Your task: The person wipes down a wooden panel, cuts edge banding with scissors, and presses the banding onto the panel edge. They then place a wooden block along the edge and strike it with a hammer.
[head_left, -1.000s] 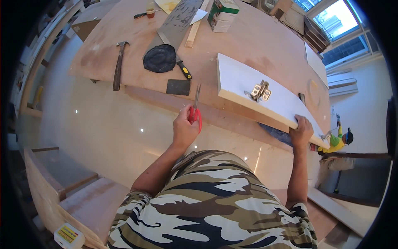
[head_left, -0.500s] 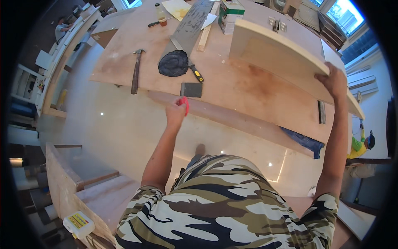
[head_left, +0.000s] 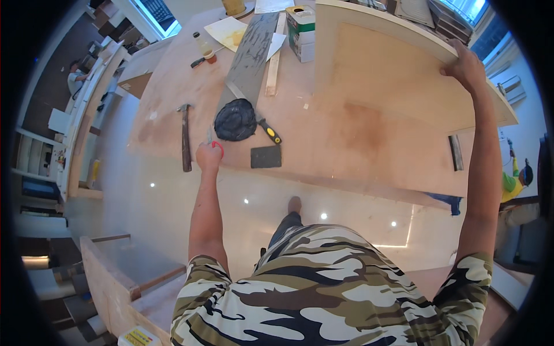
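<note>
My left hand point(head_left: 208, 156) is closed round a pair of red-handled scissors point(head_left: 218, 149), held low over the table's near edge. Just beyond them lies a round black lump point(head_left: 235, 119) with a wrinkled surface. Next to it is a tool with a black-and-yellow handle point(head_left: 269, 131), perhaps a putty knife; its blade is mostly hidden. A dark grey rectangular pad point(head_left: 266, 157) sits near the edge, and a claw hammer point(head_left: 185, 138) lies to the left. With my right hand point(head_left: 466, 70) I grip the upper edge of a large pale wooden panel point(head_left: 386, 69), tilted up on the table.
The wooden table point(head_left: 329, 138) carries a long grey smeared board point(head_left: 251, 60), a wood strip point(head_left: 273, 72), a green-and-white can point(head_left: 300, 34) and a small bottle point(head_left: 203, 46). A short dark metal strip point(head_left: 456, 153) lies at right. Another person point(head_left: 513, 183) stands beyond the right side.
My left hand has moved left with the scissors, closer to the black lump and hammer. My right hand has raised the panel's edge, showing more of its face. The view has shifted.
</note>
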Action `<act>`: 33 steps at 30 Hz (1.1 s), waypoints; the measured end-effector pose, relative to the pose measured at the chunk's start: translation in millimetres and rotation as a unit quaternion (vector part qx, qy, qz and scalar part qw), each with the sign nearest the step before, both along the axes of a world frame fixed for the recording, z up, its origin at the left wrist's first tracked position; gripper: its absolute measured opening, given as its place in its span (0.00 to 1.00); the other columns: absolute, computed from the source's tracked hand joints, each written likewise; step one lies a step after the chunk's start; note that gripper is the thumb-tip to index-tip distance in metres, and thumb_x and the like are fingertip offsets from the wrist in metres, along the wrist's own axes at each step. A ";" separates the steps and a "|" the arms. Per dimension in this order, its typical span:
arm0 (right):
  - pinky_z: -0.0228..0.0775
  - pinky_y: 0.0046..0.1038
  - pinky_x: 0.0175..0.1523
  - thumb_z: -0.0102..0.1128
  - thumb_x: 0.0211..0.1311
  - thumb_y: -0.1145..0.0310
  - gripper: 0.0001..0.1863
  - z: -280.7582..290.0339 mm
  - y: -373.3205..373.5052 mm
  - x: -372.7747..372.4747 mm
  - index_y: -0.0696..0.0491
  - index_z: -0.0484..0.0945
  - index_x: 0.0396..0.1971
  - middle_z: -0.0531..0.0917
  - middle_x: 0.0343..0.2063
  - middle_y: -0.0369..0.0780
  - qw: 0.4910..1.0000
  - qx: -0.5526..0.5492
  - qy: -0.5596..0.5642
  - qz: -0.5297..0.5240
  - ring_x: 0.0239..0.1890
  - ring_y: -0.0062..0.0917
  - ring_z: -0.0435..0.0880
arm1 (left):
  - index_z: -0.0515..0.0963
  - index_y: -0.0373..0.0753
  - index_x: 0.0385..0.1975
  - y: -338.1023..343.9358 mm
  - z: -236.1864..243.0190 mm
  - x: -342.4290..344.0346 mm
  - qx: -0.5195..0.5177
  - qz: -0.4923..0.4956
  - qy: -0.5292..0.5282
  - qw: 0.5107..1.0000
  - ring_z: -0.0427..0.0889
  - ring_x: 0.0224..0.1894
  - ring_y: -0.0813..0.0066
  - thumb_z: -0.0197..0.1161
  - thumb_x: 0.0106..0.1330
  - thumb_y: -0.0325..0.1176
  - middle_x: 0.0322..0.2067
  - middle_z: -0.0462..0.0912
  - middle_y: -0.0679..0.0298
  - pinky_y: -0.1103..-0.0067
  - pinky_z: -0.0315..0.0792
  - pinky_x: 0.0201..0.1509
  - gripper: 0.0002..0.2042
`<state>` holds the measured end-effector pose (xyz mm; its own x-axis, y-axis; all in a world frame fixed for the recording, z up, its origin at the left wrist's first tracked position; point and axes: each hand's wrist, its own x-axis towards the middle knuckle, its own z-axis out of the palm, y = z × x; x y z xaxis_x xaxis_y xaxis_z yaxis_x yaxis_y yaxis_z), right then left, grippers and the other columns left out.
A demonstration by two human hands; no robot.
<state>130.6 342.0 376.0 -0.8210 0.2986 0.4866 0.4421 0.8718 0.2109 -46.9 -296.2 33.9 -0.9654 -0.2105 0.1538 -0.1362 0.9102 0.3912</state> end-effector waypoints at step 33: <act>0.70 0.41 0.59 0.82 0.33 0.64 0.43 2.2 23.4 -31.8 0.48 0.76 0.58 0.82 0.54 0.43 0.994 -0.094 0.045 0.038 0.56 0.39 0.80 | 0.76 0.35 0.57 351.3 273.4 16.5 0.010 -0.402 0.482 0.778 0.79 0.54 0.50 0.68 0.62 0.31 0.52 0.81 0.50 0.64 0.73 0.58 0.23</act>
